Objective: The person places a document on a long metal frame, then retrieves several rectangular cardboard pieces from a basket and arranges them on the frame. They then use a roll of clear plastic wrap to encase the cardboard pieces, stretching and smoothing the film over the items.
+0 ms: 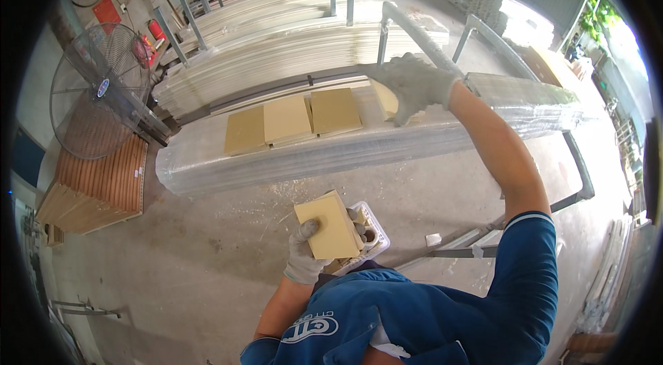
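Grey concrete floor (207,227) all round; just toward twelve o'clock lies a long, clear-plastic-wrapped bundle (276,166), three flat yellow-tan boards (288,119) in a row atop. Down at six, the grey-gloved left hand (302,249) has its grip clamped on a stack of square pale-yellow boards (330,228), above a white plastic basket (380,246)! Up toward two, the grey-gloved right hand (416,85) covers part of another pale-yellow board (384,100); can't tell if that grip is closed. Slack left fingers could spill the stack; slick wrap could let boards slide.
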`<state>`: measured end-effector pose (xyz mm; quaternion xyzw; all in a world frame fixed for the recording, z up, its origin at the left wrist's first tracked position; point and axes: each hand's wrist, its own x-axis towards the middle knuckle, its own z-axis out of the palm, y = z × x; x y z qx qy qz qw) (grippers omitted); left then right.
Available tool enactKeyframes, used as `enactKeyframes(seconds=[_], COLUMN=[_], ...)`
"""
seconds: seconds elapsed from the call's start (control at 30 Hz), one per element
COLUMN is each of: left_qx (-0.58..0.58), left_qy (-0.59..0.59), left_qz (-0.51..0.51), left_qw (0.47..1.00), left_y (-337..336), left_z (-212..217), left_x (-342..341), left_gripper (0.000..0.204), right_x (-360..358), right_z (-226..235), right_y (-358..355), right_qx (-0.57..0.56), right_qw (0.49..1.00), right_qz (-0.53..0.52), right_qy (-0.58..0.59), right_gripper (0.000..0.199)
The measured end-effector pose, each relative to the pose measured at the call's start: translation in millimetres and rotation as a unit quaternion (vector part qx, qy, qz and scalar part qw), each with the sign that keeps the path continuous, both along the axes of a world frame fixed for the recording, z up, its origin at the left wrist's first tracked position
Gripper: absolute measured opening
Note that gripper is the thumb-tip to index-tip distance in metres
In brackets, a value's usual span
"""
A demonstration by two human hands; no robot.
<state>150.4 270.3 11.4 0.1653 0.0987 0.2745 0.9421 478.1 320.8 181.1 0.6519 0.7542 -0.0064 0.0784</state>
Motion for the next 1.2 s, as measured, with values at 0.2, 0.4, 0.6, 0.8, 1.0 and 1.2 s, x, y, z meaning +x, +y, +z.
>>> enactKeyframes(seconds=[0.2,0.4,0.6,0.8,1.0,1.2], left_qx=[0.042,0.034,0.017,0.025,-0.030,0.059], left_qy=[-0.012,-0.031,-0.019,-0.134,-0.071,-0.060], left_qz=[0.017,0.003,0.013,-0.008,-0.074,-0.183], left_qw=[0.999,0.999,1.000,0.991,0.994,0.980], left_y=[2,3,-2,3,-13,-21], left_z=[-7,-11,4,7,20,14], left_x=[-1,2,11,51,93,120], left_gripper=[0.064,0.061,0.063,0.062,0.062,0.058], right_x=[-11,-28,-31,-71,-93,-6], right_z=[-9,-10,-4,-72,-109,-19], right_y=[27,41,12,-91,-129,-120], right_qx=[-0.103,-0.137,-0.013,0.044,0.223,0.228], right_qw=[0.993,0.990,0.999,0.917,0.774,0.929], right_qz=[-0.022,-0.009,0.042,0.179,0.135,0.086], right_qy=[-0.046,-0.024,-0.008,0.354,0.578,0.280], right_gripper=[0.129,0.132,0.146,0.148,0.130,0.130])
